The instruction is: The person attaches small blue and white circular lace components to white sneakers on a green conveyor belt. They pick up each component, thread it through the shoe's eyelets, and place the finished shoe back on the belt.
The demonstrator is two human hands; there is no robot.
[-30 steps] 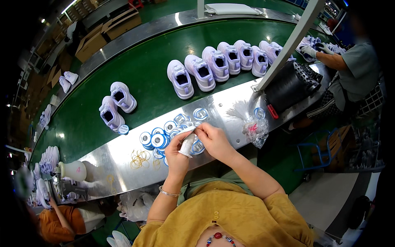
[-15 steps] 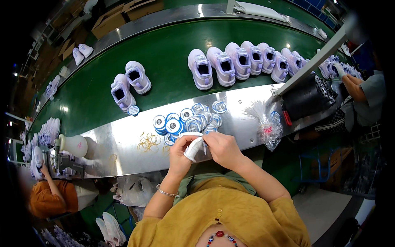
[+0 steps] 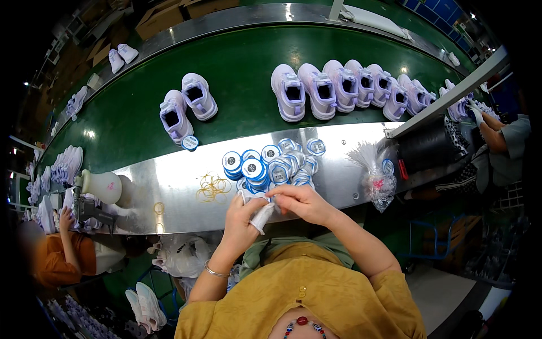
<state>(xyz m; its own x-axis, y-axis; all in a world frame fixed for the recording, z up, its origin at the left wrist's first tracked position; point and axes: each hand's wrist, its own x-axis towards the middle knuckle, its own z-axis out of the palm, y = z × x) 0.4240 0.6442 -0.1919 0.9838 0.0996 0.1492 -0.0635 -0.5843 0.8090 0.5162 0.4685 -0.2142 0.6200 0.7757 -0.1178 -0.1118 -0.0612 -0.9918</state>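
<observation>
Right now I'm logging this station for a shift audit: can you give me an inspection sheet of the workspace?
Surface: shiny metal bench in front of a green conveyor belt.
Job's things: a small white roll held between both hands; a heap of blue-and-white round tags just beyond it.
Clutter: loose rubber bands, a clear plastic bag, a white bottle.
Hands: left hand and right hand both grip the roll.
Cables: nothing seen.
Surroundings: pale lilac shoes in a row on the belt, a further pair to the left; other workers at both sides.
</observation>
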